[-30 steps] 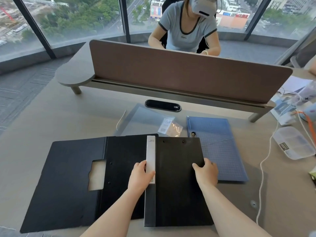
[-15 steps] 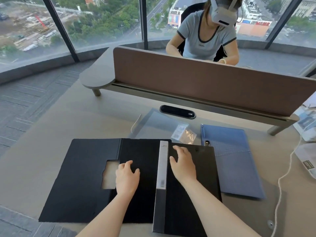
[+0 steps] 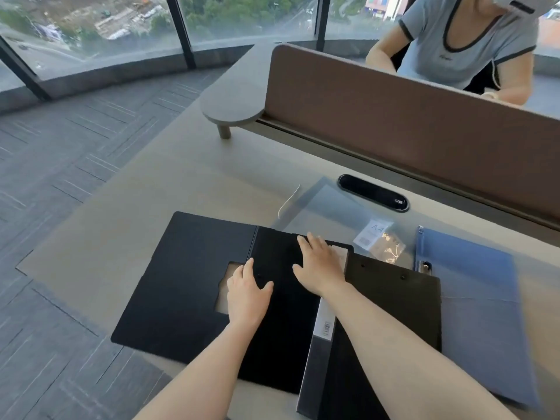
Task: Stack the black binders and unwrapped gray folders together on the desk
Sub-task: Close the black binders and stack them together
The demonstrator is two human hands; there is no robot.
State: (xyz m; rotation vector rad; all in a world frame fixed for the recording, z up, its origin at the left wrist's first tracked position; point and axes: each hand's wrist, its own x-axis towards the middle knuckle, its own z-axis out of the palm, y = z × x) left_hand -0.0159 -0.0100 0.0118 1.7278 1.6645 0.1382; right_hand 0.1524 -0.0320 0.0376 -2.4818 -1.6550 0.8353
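Note:
An opened black binder lies flat on the desk, its left flap showing a rectangular cut-out. A closed black binder with a white spine label overlaps its right side. My left hand rests flat, fingers spread, near the cut-out and the open binder's spine. My right hand lies flat, fingers apart, on the open binder's right panel next to the closed binder's spine. A gray folder in clear wrap with an A4 label lies behind. A blue folder lies to the right, partly under the closed binder.
A brown divider panel runs across the desk's back, with a person seated beyond it. A black cable port sits in the desk before the panel. The desk's left edge drops to gray carpet floor.
Both hands left the closed binder's edges and moved left onto the open binder, now lying flat. The view swung left.

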